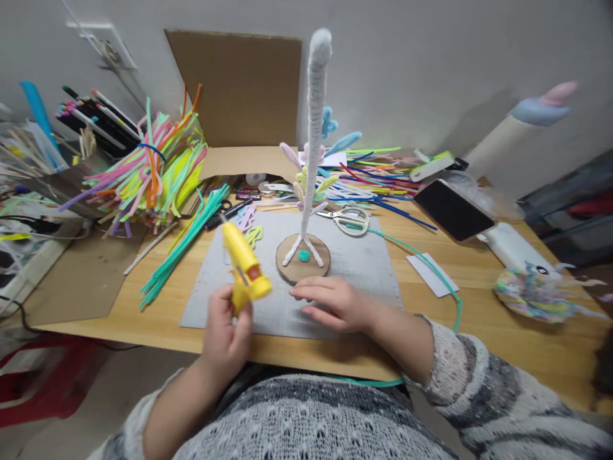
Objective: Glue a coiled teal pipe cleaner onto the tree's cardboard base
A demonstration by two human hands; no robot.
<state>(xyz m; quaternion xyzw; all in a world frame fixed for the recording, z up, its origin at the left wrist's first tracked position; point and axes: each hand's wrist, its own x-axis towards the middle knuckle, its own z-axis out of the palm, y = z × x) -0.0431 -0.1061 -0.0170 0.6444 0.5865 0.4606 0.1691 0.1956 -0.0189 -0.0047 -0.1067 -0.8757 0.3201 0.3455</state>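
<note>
My left hand point(225, 329) is wrapped round the handle of a yellow hot glue gun point(242, 259), its nozzle pointing up and away. My right hand point(335, 303) lies with fingers stretched out just in front of a round cardboard base point(287, 255); whether they touch it I cannot tell. A tall white stem wrapped in pipe cleaner point(315, 121) stands upright on that base, its foot split into spread legs. Between the legs sits a small green coil point(304, 255). Blue, yellow and pink pipe-cleaner shapes point(325, 185) show around the middle of the stem.
A grey mat point(205, 300) lies under the base. Scissors point(352, 221) are behind it, with a green pipe cleaner point(421, 252) trailing right. Green pipe cleaners point(184, 246) and a colourful bundle point(153, 169) stand left. A phone point(454, 209) rests right, and cardboard point(239, 89) leans behind.
</note>
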